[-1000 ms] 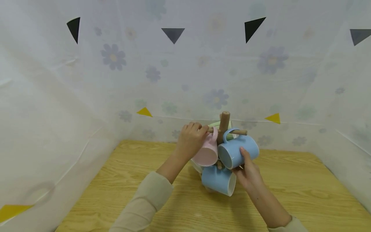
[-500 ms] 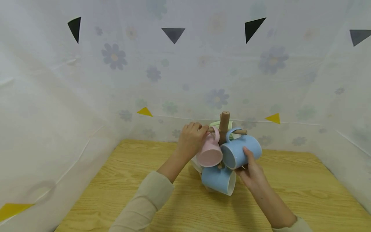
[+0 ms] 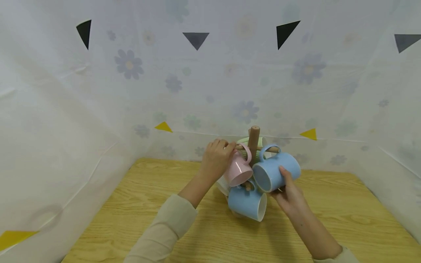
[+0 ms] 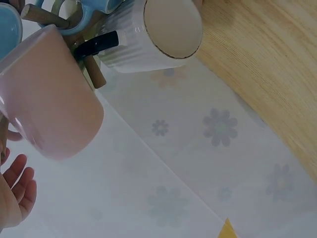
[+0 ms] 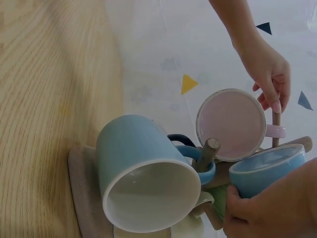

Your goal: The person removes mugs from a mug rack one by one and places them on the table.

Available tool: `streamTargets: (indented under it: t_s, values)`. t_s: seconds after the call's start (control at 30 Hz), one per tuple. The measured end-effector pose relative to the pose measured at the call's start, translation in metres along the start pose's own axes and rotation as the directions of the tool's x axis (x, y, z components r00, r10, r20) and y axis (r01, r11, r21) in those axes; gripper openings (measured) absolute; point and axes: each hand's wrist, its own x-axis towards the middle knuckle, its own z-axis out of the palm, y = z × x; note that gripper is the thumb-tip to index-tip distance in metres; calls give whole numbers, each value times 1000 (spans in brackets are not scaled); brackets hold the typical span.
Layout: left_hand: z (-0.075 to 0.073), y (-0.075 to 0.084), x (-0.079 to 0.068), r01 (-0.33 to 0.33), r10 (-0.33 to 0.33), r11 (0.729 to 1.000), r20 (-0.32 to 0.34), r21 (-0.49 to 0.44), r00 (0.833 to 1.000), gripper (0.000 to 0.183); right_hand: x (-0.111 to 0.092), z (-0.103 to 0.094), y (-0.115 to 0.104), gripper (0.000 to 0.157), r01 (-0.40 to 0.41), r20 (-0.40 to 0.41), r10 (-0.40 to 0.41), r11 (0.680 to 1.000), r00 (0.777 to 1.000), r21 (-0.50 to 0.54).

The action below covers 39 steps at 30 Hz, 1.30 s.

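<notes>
A wooden mug tree (image 3: 254, 140) holds several mugs on its pegs. My left hand (image 3: 215, 157) pinches the tip of an upper peg (image 5: 276, 119), where a pink mug (image 3: 239, 170) hangs by its handle. My right hand (image 3: 291, 195) grips a light blue mug (image 3: 277, 171), thumb on its side and the other fingers underneath. That mug lies tilted, and its handle loops round the right upper peg (image 3: 273, 149). Another blue mug (image 3: 247, 202) hangs below on a lower peg, mouth to the right.
Behind the post hangs a green mug (image 3: 261, 142). A white ribbed mug (image 4: 133, 37) with a dark handle hangs on the tree's left side. The wooden base (image 5: 81, 183) stands on the wood-grain table (image 3: 158, 219). Flowered white sheeting (image 3: 210, 91) encloses the back and sides.
The light blue mug has shifted slightly right with my right hand, towards the peg's tip. The pink mug has swung to the right on its peg. My left hand has stayed in place.
</notes>
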Motion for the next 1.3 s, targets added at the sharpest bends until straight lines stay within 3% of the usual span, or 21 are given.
streamTargets:
  t_s: [0.4, 0.57, 0.77, 0.9, 1.13, 1.3]
  values:
    - [1, 0, -2, 33, -33, 999, 6, -42, 999, 14, -6, -2, -2, 86, 8, 30, -7, 1000, 1000, -24]
    - [-2, 2, -1, 97, -90, 991, 69, -96, 994, 14, -9, -2, -4, 84, 33, 54, -29, 997, 998, -72]
    - [-8, 7, 1, 189, -162, 964, 153, -185, 975, 18, -13, -4, -4, 82, 44, 61, -40, 997, 997, -65]
    - [-12, 12, 1, 199, -181, 957, 103, -212, 978, 17, -15, -8, -2, 81, 62, 76, -55, 993, 996, -96]
    - [-17, 19, 1, 115, -130, 961, -41, -252, 991, 8, -10, -20, 5, 75, 157, 139, -130, 965, 982, -208]
    - [-20, 23, -3, 100, -125, 935, -53, -339, 991, 9, -10, -22, 10, 78, 181, 137, -146, 939, 980, -293]
